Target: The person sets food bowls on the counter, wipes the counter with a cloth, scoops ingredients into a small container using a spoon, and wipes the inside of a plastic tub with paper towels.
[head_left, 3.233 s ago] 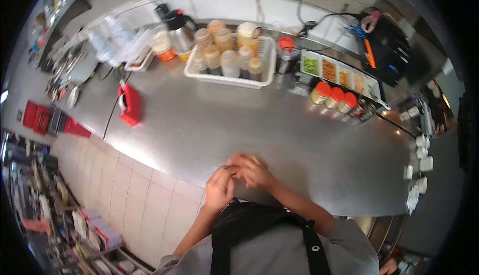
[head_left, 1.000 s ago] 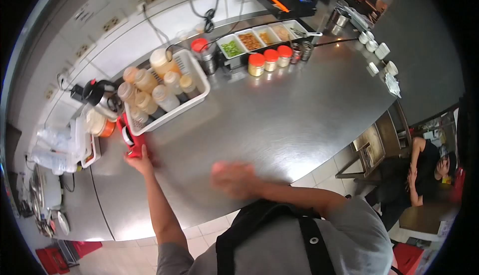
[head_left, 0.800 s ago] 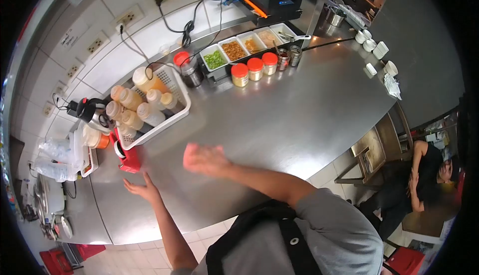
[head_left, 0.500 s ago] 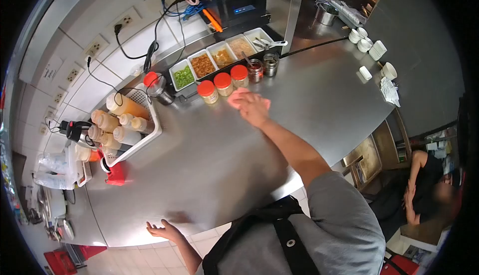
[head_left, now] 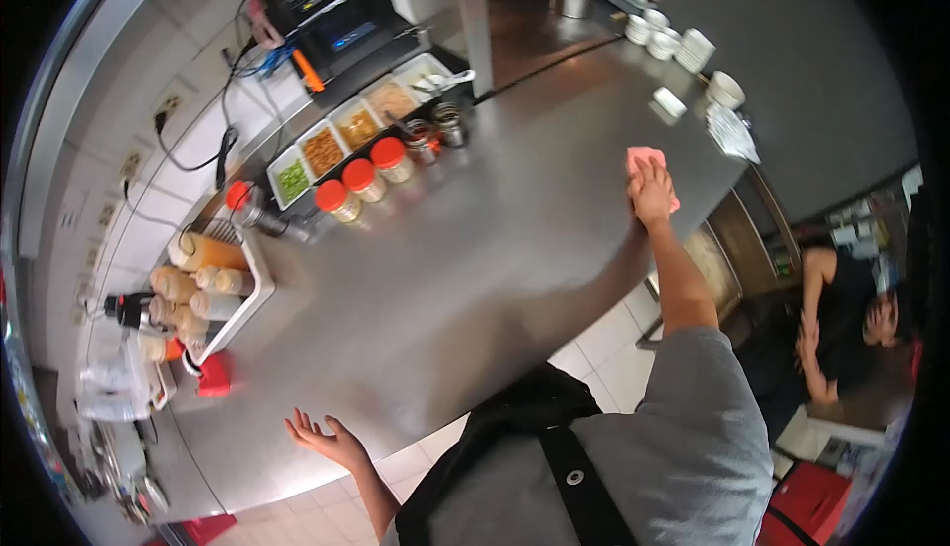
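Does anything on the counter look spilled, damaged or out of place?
No spill or damage shows on the counter. Slightly untidy: a loose white bundle, perhaps napkins, lies askew near the right end, and one small white dish sits apart from the stacked bowls.

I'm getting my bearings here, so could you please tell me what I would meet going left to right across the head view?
Clear plastic bags, white bottle basket, three red-lidded jars, metal pot, right hand on pink cloth, white bowl.
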